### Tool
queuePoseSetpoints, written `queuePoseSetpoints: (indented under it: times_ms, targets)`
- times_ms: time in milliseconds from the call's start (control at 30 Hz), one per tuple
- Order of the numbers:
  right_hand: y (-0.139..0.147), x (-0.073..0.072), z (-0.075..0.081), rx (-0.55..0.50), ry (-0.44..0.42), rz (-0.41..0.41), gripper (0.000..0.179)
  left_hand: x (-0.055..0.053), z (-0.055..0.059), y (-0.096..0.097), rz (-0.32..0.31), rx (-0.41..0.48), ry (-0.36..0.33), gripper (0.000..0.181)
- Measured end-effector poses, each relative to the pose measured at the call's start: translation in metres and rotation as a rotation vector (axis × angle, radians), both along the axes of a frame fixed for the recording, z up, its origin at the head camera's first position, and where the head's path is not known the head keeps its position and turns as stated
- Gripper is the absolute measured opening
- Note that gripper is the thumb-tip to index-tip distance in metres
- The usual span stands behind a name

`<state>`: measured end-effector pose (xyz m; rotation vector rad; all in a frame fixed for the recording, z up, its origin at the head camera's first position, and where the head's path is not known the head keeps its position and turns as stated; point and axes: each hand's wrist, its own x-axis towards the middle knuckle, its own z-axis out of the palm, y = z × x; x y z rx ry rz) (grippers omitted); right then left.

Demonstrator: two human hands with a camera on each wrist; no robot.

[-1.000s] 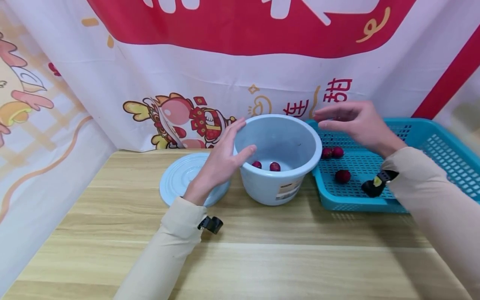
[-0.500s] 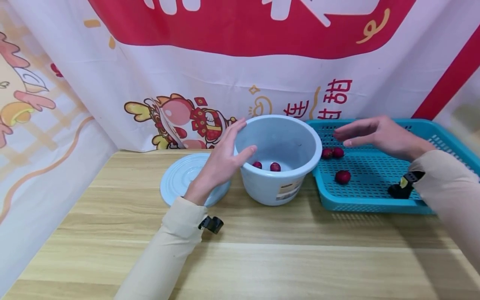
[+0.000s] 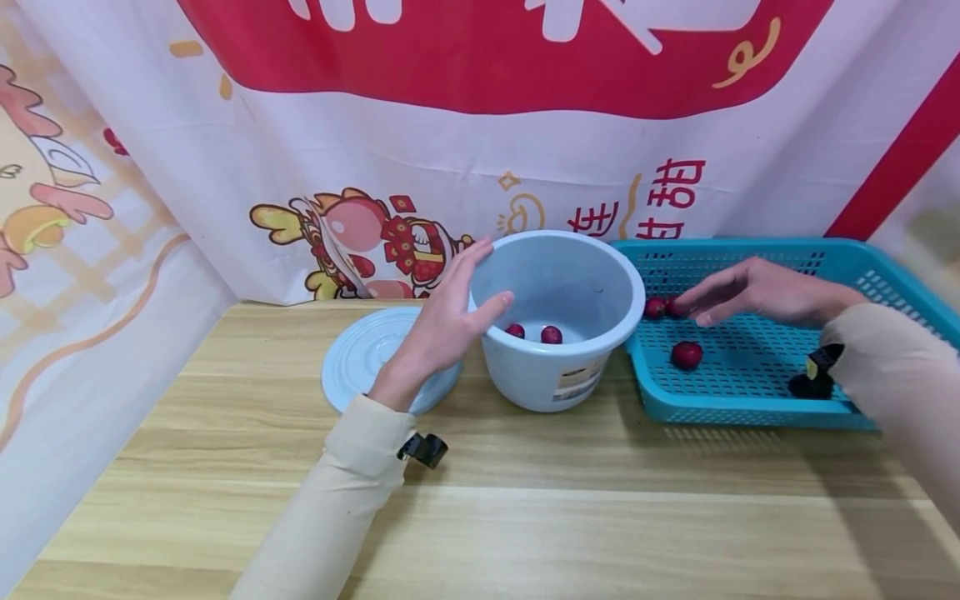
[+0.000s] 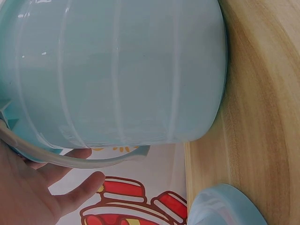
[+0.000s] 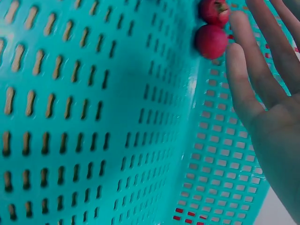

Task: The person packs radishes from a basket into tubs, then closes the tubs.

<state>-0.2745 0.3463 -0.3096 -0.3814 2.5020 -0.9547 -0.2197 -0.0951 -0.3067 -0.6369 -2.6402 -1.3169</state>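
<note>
On the left of the wood-grained worktop [image 3: 225,467], a pale blue lid [image 3: 348,358] lies flat, partly under the left forearm [image 3: 337,492] in the head view; beside it the left hand [image 3: 438,325] rests at the left rim of a pale blue bucket [image 3: 517,379], its fingers fairly straight and the thumb spread from them, steadying more than clamping, I judge; the bucket stands upright and uncovered, with two red radishes [image 3: 551,334], by their look, on its floor; just to its right, a turquoise perforated basket [image 3: 720,410] holds a back pair of radishes [image 3: 655,307] near the left wall and a lone radish [image 3: 686,355] nearer the front; the right hand [image 3: 772,292] hangs over the basket, fingers apart from the thumb and holding nothing, tips just beside the pair, contact too close to tell; the step in hand looks like approaching one of that pair; the next move seems to call for lowering the fingers round it and pinching it clear of its neighbour.
</note>
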Motion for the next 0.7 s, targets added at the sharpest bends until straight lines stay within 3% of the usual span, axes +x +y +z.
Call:
queuePoseSetpoints:
  times_ms: [533,700]
  targets:
    - [0.003,-0.011,-0.017,0.036,-0.177,0.11,0.056,0.0,0.0,0.0,-0.001,-0.001,-0.003,0.079]
    - [0.001,-0.012,-0.02,0.051,-0.194,0.138,0.056,0.0,0.0,0.0,0.001,-0.006,-0.002,0.08]
